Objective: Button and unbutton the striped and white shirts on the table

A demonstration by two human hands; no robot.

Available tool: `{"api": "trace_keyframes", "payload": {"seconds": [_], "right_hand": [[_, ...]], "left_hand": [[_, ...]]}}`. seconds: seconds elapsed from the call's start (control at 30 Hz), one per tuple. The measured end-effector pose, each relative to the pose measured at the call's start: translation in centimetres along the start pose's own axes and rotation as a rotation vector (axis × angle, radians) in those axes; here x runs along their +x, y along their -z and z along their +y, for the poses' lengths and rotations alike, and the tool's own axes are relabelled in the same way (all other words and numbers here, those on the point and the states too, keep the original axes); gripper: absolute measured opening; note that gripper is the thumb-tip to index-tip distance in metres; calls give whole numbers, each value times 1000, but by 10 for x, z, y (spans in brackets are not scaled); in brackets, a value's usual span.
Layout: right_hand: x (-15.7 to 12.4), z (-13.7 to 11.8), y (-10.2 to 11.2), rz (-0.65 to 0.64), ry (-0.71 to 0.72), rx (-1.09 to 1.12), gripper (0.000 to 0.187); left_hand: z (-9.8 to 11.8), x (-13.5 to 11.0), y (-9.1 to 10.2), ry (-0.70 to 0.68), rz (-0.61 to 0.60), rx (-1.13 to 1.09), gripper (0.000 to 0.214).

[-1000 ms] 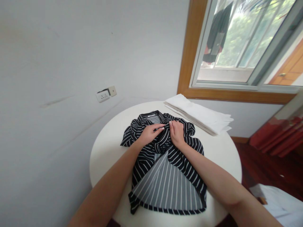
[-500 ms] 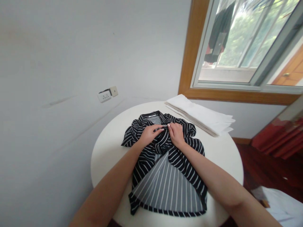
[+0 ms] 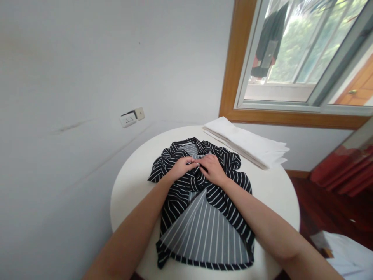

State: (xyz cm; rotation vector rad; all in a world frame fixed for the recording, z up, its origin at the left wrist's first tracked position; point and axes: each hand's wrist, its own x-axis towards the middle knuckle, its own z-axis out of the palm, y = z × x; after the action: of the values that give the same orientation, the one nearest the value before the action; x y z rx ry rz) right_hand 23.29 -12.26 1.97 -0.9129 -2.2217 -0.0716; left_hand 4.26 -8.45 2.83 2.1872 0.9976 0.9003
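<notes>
A black shirt with white stripes (image 3: 210, 229) lies front up on the round white table (image 3: 131, 186), its collar toward the far side. Its lower front hangs apart, so the grey striped inside of the back shows. Just below the collar, my left hand (image 3: 183, 167) pinches the shirt's front edge. Close against it, my right hand (image 3: 212, 168) also grips the front edge, its fingers meeting those of the left. Any button between the fingertips is too small and covered to make out.
Folded white sheets (image 3: 247, 142) lie at the table's far right edge, below a wood-framed window (image 3: 229, 85). A wall socket (image 3: 128, 119) sits on the left wall. Red cloth (image 3: 346, 171) hangs at right, and a white item (image 3: 346, 252) lies lower right.
My right hand has shifted slightly left and turned over the left fingertips. The front edge between the hands has been drawn a little lower and leftward. The shirt otherwise stays in place.
</notes>
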Motion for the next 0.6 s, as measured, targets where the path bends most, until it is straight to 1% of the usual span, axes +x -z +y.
{"api": "trace_keyframes", "payload": {"seconds": [0.1, 0.23, 0.33, 0.43, 0.53, 0.6], "right_hand": [[0, 2, -4, 37, -36, 16, 26], [1, 2, -9, 105, -137, 29, 15], [1, 2, -10, 156, -181, 26, 13], [1, 4, -11, 174, -190, 30, 13], [2, 6, -11, 191, -191, 40, 14], [1, 7, -11, 194, -184, 32, 14]], "left_hand": [[1, -1, 0, 1, 6, 3, 31], [2, -1, -2, -37, 44, 20, 29], [4, -1, -5, -76, 103, 30, 26], [7, -2, -8, -131, 149, 45, 24], [11, -4, -11, -193, 204, 127, 23], [13, -6, -12, -209, 242, 175, 23]]}}
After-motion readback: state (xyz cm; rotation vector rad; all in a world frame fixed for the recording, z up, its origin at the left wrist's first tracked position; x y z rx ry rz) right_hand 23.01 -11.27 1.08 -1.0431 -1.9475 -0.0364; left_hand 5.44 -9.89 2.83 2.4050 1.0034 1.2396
